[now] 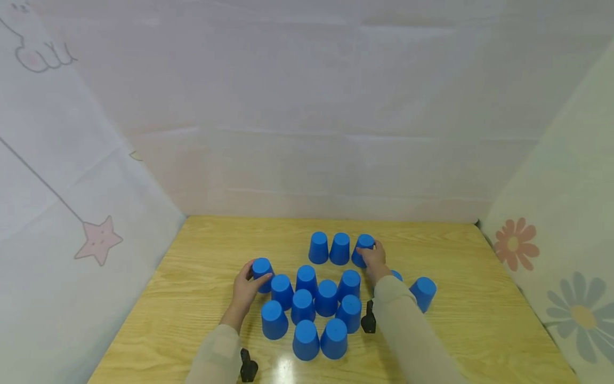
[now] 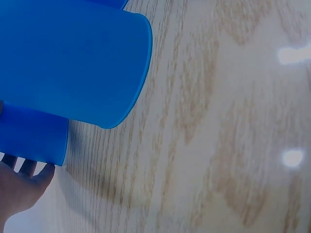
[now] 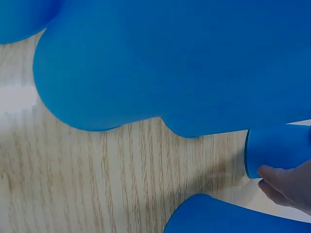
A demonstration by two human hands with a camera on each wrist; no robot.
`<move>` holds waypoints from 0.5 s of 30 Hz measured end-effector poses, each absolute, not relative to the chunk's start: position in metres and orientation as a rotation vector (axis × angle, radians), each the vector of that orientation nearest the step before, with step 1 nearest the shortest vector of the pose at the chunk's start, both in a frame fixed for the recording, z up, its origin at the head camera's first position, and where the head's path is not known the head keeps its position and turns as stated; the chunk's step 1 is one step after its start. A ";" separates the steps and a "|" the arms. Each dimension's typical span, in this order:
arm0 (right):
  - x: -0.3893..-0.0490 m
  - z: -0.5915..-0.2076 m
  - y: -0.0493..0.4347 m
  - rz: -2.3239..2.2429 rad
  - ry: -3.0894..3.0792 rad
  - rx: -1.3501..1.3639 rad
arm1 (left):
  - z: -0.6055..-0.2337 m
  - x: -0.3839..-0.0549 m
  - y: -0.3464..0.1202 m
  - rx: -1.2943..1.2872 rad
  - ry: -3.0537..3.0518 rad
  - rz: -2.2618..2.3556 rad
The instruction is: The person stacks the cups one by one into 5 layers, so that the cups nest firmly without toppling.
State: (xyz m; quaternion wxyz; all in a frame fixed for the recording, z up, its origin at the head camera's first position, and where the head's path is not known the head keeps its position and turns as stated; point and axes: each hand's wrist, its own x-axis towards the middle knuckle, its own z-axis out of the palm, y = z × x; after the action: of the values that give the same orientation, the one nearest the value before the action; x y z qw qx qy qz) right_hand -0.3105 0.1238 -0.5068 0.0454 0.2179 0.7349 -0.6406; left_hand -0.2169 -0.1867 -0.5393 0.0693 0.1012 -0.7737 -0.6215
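At the left end of the cup group, my left hand (image 1: 243,290) grips an upside-down blue cup (image 1: 261,268), its thumb across the near right side. My right hand (image 1: 376,260) holds another upside-down blue cup (image 1: 363,243) at the right end of a back row of three. In the left wrist view, fingers (image 2: 41,179) touch the lower side of the held cup (image 2: 34,133), partly behind a nearer cup (image 2: 73,63). The right wrist view has fingertips (image 3: 274,175) at the rim of its cup (image 3: 277,148); nearer cups (image 3: 170,63) fill the top.
Several upside-down blue cups (image 1: 303,306) stand close together between the forearms. Two more back-row cups (image 1: 318,248) are left of the right hand. Beyond the right forearm is a cup (image 1: 424,293), with another partly hidden. White printed cloth (image 1: 336,160) surrounds the wooden table (image 1: 192,277).
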 end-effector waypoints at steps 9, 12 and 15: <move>-0.312 -0.510 0.125 -1.965 2.239 0.621 | -0.538 -0.218 -0.188 0.307 -2.327 -1.886; -0.312 -0.511 0.126 -1.982 2.220 0.609 | -0.538 -0.217 -0.187 0.316 -2.332 -1.886; -0.313 -0.512 0.127 -2.003 2.199 0.598 | -0.538 -0.217 -0.187 0.320 -2.338 -1.888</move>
State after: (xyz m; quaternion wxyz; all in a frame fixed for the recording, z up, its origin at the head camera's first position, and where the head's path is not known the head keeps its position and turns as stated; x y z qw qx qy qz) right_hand -0.3125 0.1270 -0.5122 0.0537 0.1968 0.7237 -0.6593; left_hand -0.2167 -0.1869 -0.5381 0.0596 0.1056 -0.7723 -0.6235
